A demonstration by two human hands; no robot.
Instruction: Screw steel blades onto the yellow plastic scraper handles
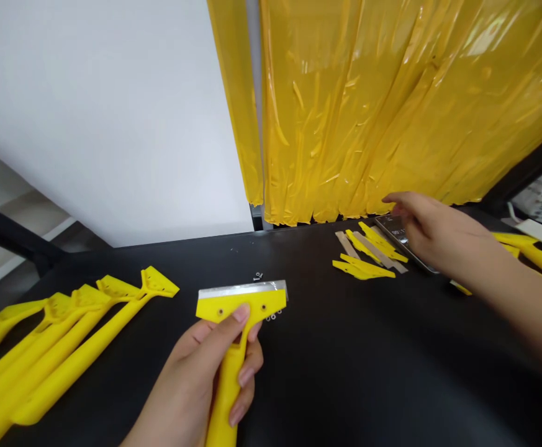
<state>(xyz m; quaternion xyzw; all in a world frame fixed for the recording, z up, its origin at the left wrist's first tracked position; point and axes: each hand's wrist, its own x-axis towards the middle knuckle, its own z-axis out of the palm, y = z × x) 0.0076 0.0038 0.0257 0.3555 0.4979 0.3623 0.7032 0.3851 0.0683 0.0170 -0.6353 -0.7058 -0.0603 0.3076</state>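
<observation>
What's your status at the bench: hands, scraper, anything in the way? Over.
Left hand gripping yellow plastic scraper, steel blade along its head. Right hand at dark flat case beside yellow and metal strips. Small screws beyond scraper, nothing blocking.

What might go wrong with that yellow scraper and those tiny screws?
The bare, shiny metal blade on the yellow plastic scraper looks like it might be sharp, and the left hand is close to it, so it might get cut. The tiny silver screws lie loose on the black table, so they might roll away or get lost.
</observation>
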